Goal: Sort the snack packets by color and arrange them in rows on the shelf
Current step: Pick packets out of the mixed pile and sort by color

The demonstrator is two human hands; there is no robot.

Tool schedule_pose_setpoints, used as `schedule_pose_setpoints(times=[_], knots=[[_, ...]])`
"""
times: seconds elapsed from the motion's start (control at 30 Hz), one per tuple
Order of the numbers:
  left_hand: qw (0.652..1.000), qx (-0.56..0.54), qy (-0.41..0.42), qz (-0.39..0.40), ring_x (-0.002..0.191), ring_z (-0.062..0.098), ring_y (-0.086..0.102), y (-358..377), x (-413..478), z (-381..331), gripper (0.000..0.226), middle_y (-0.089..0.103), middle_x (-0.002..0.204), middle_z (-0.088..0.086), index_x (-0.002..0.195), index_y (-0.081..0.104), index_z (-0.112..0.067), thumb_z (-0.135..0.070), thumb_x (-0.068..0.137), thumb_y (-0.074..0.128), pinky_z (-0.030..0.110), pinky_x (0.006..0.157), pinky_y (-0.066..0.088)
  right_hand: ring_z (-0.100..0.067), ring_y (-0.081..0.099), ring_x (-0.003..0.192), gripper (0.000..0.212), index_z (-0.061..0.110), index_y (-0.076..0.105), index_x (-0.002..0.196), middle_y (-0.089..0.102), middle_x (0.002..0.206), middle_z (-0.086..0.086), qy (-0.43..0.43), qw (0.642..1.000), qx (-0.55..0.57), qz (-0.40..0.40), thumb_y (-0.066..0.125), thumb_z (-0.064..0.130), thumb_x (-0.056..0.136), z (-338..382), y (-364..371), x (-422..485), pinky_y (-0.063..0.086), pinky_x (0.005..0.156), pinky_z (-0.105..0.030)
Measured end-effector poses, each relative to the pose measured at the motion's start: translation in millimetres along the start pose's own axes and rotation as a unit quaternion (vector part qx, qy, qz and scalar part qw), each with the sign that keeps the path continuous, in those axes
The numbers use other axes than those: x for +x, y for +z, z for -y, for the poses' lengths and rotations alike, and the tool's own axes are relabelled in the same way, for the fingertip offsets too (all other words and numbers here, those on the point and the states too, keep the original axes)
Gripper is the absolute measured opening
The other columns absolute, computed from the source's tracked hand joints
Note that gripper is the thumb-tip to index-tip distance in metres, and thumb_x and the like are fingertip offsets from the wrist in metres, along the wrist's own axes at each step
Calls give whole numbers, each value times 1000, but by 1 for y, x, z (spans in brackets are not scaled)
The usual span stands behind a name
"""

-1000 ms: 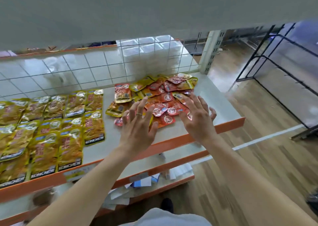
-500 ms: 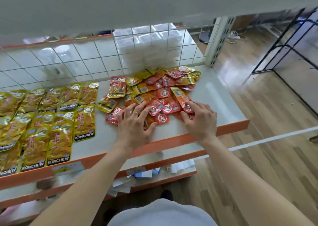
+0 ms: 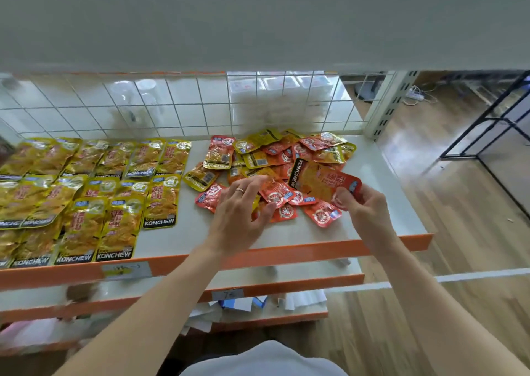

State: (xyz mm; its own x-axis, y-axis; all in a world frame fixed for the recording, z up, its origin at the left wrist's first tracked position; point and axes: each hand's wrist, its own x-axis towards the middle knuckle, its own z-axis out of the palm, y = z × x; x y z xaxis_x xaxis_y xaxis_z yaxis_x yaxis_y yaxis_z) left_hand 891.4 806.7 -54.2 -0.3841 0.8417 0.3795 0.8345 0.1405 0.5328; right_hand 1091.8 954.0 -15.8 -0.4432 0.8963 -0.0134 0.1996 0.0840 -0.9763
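**A:** Head view. What is the right hand (image 3: 367,215) doing?

**B:** It is clamped on one red packet (image 3: 323,182). The thumb and curled fingers pinch the packet's near right corner. The packet is lifted off the heap and tilted, with its black KONCHEW band pointing far and left.

**A:** And the left hand (image 3: 240,215)?

**B:** It is spread out with the fingers nearly straight and a little apart. The fingertips rest on the near left part of the mixed pile (image 3: 275,157). The thumb lies beside a small red packet there, and nothing is plainly gripped. There is a ring (image 3: 239,190) on one finger.

**A:** Where is that pile?

**B:** It is on the right half of the shelf (image 3: 387,192). Red and yellow packets are jumbled together and overlapping, from near the orange front edge back to the wire grid (image 3: 172,109).

**A:** What about the sorted ones?

**B:** The yellow packets (image 3: 86,198) lie on the left half of the same shelf. They are in overlapping rows with their black bands toward the near edge. A strip of bare shelf separates them from the pile.

**A:** Anything else around?

**B:** A lower shelf (image 3: 286,278) shows under the arms, with papers beneath it. Wooden floor (image 3: 459,218) is on the right.
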Motion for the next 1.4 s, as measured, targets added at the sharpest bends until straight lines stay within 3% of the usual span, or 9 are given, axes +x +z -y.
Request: schedule_pose_setpoints(times=[0.2, 0.37, 0.57, 0.67, 0.8, 0.93, 1.03, 1.13, 1.4], knots=[[969, -233, -63, 58, 95, 8, 68, -21, 17, -27, 42, 70, 112, -5, 129, 62, -13, -23, 90, 74, 18, 80, 52, -17, 62, 77, 10, 15, 75, 86, 71, 82, -13, 0, 970, -15, 244, 69, 11, 92, 33, 13, 12, 49, 70, -28], [921, -348, -147, 97, 77, 5, 70, -30, 8, -25, 10, 72, 83, -6, 92, 72, -16, -6, 91, 70, 20, 66, 55, -7, 45, 57, 25, 7, 64, 70, 54, 59, 6, -66, 958, -102, 259, 68, 16, 94, 41, 37, 17, 35, 55, -22], [877, -400, -264, -32, 82, 12, 72, -54, -16, 11, 11, 72, 90, 6, 97, 65, -14, -6, 100, 58, 26, 70, 59, -10, 64, 78, 8, 24, 71, 96, 73, 89, -1, -61, 967, -130, 212, 64, 21, 96, 32, 59, 29, 51, 73, -22], [896, -348, -254, -104, 80, 23, 71, -58, -34, 30, 18, 71, 91, 6, 102, 56, -25, -9, 105, 48, 33, 67, 60, -15, 65, 92, 12, 19, 73, 99, 70, 100, 0, -93, 950, -225, 195, 64, 12, 94, 28, 83, 45, 48, 76, -11], [934, -251, -188, -170, 61, 27, 62, -47, -45, 37, 10, 65, 79, 5, 102, 48, -31, -22, 103, 43, 37, 51, 51, -24, 44, 135, 51, 16, 61, 130, 52, 144, -2, -162, 885, -386, 204, 54, -1, 82, 31, 125, 77, 35, 112, -44], [954, -187, -159, -172, 47, 6, 45, -40, -44, 38, 12, 53, 63, -7, 102, 49, -17, -6, 103, 45, 13, 45, 30, -21, 12, 153, 84, 26, 27, 155, 20, 165, 0, -134, 823, -496, 242, 50, -1, 79, 53, 154, 103, 8, 122, -56], [949, -190, -173, -185, 48, 7, 44, -40, -43, 40, 7, 51, 61, -5, 102, 51, -9, -10, 103, 44, 17, 45, 29, -21, 10, 154, 87, 30, 15, 158, 17, 166, 0, -97, 773, -559, 285, 47, 6, 81, 51, 162, 123, -2, 122, -58], [951, -181, -172, -185, 47, 12, 44, -40, -42, 39, 7, 50, 60, -2, 101, 49, -12, -14, 103, 42, 24, 44, 30, -27, 25, 148, 79, 30, 26, 154, 32, 160, -4, -115, 762, -578, 269, 51, 14, 81, 36, 160, 133, 13, 118, -60], [949, -186, -208, -149, 48, 5, 46, -45, -42, 37, 7, 44, 59, -12, 102, 48, -12, -8, 105, 43, 11, 47, 26, -31, 56, 102, 35, 20, 70, 111, 72, 111, -5, -402, 731, -525, 169, 71, 5, 79, 15, 130, 134, 41, 87, -54]])
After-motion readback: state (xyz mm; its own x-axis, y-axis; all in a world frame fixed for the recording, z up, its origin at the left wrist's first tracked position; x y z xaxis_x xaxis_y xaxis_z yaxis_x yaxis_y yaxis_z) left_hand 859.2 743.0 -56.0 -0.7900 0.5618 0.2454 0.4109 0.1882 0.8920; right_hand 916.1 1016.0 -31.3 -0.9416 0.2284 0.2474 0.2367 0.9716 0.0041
